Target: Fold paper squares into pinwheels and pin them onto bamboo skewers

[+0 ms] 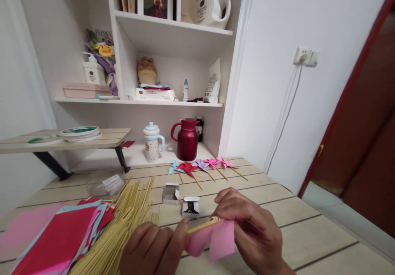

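My left hand is closed, with its thumb and finger pinching a thin wooden stick. At the stick's far end, my right hand pinches a pink paper pinwheel, whose folded flaps hang below the fingers. The pinwheel's centre is partly hidden by the fingers. Just beyond the hands stands a small open box holding dark metal pieces, beside another small open box. A large bundle of wooden sticks lies left of my left hand. Coloured paper sheets, red on top, are stacked farther left.
Several pinwheels on sticks, including a red one, lie along the table's back edge. Behind them stand a red jug and a tumbler. A small raised table bears tape rolls at left. A clear container sits near the sticks.
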{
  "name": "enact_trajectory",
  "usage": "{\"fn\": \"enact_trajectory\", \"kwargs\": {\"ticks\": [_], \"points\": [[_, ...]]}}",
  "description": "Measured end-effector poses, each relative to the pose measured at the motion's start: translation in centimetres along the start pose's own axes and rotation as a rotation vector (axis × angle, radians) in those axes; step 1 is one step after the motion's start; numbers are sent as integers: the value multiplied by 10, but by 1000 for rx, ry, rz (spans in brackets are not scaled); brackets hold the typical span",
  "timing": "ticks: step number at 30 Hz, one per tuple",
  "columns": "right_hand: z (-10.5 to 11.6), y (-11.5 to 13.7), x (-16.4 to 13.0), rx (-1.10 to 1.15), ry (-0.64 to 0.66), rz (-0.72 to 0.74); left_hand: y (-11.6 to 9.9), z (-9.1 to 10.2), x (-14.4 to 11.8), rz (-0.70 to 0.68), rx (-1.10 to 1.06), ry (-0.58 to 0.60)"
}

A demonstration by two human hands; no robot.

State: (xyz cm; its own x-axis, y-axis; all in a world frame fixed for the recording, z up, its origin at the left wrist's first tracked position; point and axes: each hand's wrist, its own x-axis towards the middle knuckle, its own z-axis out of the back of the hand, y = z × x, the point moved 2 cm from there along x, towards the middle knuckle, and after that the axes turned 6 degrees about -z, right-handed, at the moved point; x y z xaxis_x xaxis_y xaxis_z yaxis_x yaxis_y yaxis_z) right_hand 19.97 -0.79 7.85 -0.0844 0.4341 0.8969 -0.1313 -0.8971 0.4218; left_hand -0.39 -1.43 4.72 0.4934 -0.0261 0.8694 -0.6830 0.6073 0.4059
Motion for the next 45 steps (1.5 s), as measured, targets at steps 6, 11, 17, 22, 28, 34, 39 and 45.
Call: {"fn": "enact_trajectory", "kwargs": {"ticks": [6,11,17,22,28,34,39,45], "points": [[-1,-5,-1,12,-6,-47,-1,0,5,-19,0,9],[-2,-10,-3,-2,88,-111,4,1,5,18,-65,74],[-3,-14,-8,-5,102,-145,8,6,12,59,-20,18],[-4,-19,-13,6,83,-161,7,9,17,23,39,37],[-3,-25,-14,-64,-25,-164,9,8,11,106,5,27],[-1,-28,-4,92,-115,-221,8,-14,-22,671,-320,7],[3,-42,-5,129,-225,-510,-8,-47,-32,1548,-1103,54],[-5,-55,-10,231,-264,-772,-23,-56,-27,1646,-1416,5]]}}
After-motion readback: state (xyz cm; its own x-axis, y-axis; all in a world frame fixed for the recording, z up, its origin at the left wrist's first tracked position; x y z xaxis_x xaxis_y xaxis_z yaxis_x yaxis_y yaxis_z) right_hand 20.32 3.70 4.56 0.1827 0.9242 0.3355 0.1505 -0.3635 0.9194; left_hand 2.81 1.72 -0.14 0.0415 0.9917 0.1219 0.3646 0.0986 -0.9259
